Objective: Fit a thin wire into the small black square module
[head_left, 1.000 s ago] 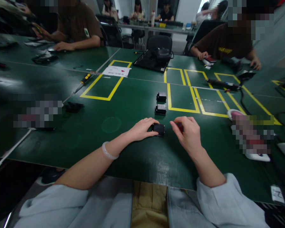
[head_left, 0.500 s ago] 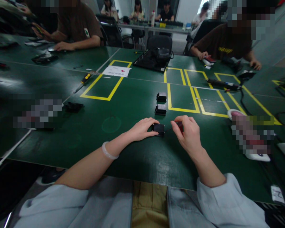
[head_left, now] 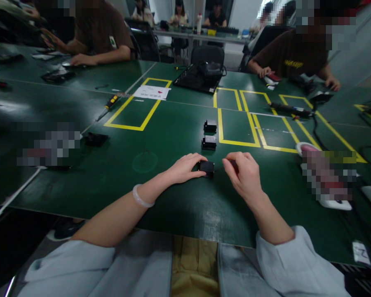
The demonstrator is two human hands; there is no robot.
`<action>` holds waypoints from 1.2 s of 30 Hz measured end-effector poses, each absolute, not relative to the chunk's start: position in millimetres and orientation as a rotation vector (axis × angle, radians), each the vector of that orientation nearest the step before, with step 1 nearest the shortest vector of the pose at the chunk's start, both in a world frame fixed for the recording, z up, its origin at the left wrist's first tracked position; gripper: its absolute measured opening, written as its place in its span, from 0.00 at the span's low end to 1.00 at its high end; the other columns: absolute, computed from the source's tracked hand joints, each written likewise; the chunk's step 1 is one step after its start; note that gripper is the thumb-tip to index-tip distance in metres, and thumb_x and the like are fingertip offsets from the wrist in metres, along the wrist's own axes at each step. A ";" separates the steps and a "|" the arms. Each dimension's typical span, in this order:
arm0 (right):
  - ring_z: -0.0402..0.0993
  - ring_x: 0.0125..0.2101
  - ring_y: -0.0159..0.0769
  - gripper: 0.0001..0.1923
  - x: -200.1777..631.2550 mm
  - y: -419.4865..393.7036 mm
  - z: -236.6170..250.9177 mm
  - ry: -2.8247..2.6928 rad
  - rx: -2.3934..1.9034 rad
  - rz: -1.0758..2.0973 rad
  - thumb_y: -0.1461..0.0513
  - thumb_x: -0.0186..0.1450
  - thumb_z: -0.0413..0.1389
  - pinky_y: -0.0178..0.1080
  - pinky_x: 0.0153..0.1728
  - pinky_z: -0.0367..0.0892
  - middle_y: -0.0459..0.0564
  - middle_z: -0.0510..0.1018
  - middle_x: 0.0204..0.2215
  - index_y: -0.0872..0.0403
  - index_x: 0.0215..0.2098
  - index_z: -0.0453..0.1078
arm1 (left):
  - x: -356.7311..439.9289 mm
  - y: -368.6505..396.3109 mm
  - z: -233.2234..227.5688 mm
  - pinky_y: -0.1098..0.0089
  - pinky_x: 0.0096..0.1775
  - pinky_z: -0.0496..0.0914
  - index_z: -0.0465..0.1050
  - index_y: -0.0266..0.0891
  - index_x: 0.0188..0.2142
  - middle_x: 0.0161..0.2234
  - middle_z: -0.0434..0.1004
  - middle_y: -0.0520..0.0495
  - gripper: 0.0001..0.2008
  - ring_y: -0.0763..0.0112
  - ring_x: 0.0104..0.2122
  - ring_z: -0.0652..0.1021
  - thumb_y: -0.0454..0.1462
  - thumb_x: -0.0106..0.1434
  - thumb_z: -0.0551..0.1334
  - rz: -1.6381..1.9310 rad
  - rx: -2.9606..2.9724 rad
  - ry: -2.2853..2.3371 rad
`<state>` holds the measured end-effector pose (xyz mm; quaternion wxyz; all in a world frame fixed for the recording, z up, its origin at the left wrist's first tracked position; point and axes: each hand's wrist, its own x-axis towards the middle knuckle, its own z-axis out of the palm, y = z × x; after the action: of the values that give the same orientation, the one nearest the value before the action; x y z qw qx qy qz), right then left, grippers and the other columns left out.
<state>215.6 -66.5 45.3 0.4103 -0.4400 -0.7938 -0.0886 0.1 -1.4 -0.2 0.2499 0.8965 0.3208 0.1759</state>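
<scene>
My left hand (head_left: pixel 185 168) pinches a small black block-shaped part (head_left: pixel 207 167) against the green table, thumb on its near side and fingers on its far side. To the right of that part, my right hand (head_left: pixel 244 171) is closed around a slim screwdriver (head_left: pixel 234 163), whose handle is mostly hidden in the fingers. Its thin dark shaft points left at the side of the part; whether the tip touches cannot be made out. Just beyond, two similar black block-shaped parts (head_left: pixel 209 142) stand one behind the other.
Yellow tape rectangles (head_left: pixel 239 144) mark the table (head_left: pixel 179 214). A yellow-and-black screwdriver (head_left: pixel 112 102) and a paper sheet (head_left: pixel 152 92) lie to the left. A black pouch-like item (head_left: pixel 96 139) sits nearer. At right are a white-edged object (head_left: pixel 338 204) and cables. Co-workers sit across the table.
My right hand has turned slightly, its fingers curling more over the screwdriver handle. My left hand and the black parts have stayed in place.
</scene>
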 end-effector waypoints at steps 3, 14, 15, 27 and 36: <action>0.66 0.25 0.31 0.03 215.0 -66.5 46.6 -1.991 -1.105 -0.237 0.63 0.67 0.54 0.36 0.30 0.60 0.44 0.75 0.26 0.51 0.34 0.64 | 0.1 -1.5 0.1 0.62 0.47 0.66 0.67 0.42 0.52 0.46 0.72 0.45 0.18 0.59 0.46 0.72 0.46 0.65 0.61 0.478 2.440 0.876; 0.67 0.25 0.32 0.03 216.1 -66.8 46.5 -2.013 -1.140 -0.217 0.64 0.67 0.51 0.38 0.32 0.63 0.44 0.74 0.25 0.51 0.34 0.65 | 0.2 -1.9 -1.0 0.62 0.47 0.67 0.67 0.42 0.51 0.46 0.72 0.45 0.18 0.59 0.46 0.73 0.46 0.65 0.62 0.478 2.442 0.886; 0.67 0.25 0.31 0.04 216.4 -67.1 46.7 -2.011 -1.139 -0.221 0.63 0.67 0.52 0.37 0.32 0.62 0.44 0.73 0.24 0.51 0.33 0.65 | 0.2 -2.0 -0.7 0.62 0.47 0.67 0.67 0.42 0.51 0.46 0.72 0.45 0.18 0.59 0.46 0.73 0.46 0.65 0.62 0.474 2.441 0.887; 0.69 0.27 0.32 0.05 215.2 -65.8 43.9 -1.985 -1.171 -0.225 0.66 0.66 0.50 0.37 0.31 0.61 0.45 0.76 0.29 0.52 0.40 0.65 | 0.1 -1.8 -0.9 0.62 0.46 0.67 0.67 0.41 0.51 0.46 0.72 0.44 0.18 0.59 0.46 0.73 0.46 0.65 0.61 0.476 2.443 0.884; 0.67 0.25 0.31 0.01 216.0 -66.4 43.6 -1.989 -1.168 -0.218 0.63 0.67 0.52 0.36 0.31 0.61 0.45 0.76 0.28 0.51 0.38 0.65 | -0.1 -1.6 -1.1 0.63 0.46 0.67 0.66 0.41 0.51 0.46 0.72 0.45 0.19 0.60 0.46 0.72 0.46 0.65 0.61 0.475 2.448 0.880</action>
<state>216.0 -66.4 43.6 0.4009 -0.4617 -0.7865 -0.0863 -0.1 -1.6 -1.1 0.2463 0.8972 0.3225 0.1743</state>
